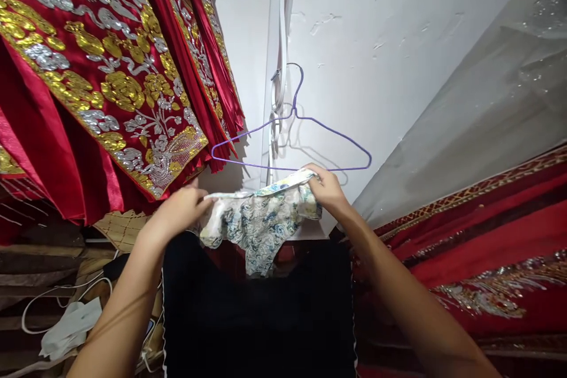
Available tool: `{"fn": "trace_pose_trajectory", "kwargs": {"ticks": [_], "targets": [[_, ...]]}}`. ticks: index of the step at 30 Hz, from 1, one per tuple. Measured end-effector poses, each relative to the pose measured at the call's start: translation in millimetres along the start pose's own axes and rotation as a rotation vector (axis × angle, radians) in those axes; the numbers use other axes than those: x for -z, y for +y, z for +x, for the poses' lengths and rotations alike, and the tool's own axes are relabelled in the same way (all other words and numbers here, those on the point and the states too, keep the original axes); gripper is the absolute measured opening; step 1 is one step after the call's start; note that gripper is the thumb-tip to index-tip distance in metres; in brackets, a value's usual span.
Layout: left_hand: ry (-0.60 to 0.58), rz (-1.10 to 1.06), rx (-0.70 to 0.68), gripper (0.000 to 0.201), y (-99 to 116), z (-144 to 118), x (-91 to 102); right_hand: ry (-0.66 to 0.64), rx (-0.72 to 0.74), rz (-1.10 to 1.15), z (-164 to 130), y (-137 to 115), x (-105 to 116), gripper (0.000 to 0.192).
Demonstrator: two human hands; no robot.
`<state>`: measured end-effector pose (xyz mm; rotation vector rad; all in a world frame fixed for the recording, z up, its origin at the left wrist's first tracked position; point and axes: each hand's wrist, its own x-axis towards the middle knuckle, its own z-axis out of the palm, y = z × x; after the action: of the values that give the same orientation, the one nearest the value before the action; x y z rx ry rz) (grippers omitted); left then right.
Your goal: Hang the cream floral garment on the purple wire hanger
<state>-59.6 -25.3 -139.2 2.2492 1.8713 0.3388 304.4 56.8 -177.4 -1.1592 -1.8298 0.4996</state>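
Floral cotton, pale with blue and green print, is stretched between two hands in the head view: the small garment (259, 218) hangs in a loose sag from its upper edge, just below a purple wire hanger (292, 147) that hooks onto something at the white wall (376, 29). The left hand (177, 212) pinches the left end of that edge, fingers (201, 199) closed over the cloth, while the right hand (325, 189) grips the right end, its fingertips curled tight around a bunched fold that lies almost against the hanger's bottom bar. Below the fingers of both hands hangs a dark, nearly black cloth (257, 313), in front of which the floral piece dangles. Left of the left fingers falls red satin with gold and silver embroidery (101, 82); right of the right fingers lie more red embroidered cloth (487, 248) and a sheer, glittering fabric (487, 106). By my reading the step in hand is spreading the garment level with the hanger; getting it onto the wire would call for lifting the held edge over the bar while both grips stay firm, since the thin hanger could swing away.
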Motion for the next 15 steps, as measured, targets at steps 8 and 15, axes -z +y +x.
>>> {"fn": "trace_pose_trajectory", "kwargs": {"ticks": [8,15], "targets": [[0.300,-0.008,0.082,0.044,28.7,35.9,17.6,-0.033,-0.097,-0.156,-17.7,-21.7,42.2,0.028],[0.720,-0.240,-0.348,0.030,50.3,80.0,21.2,-0.105,-0.070,-0.073,-26.3,-36.3,20.9,0.039]]}}
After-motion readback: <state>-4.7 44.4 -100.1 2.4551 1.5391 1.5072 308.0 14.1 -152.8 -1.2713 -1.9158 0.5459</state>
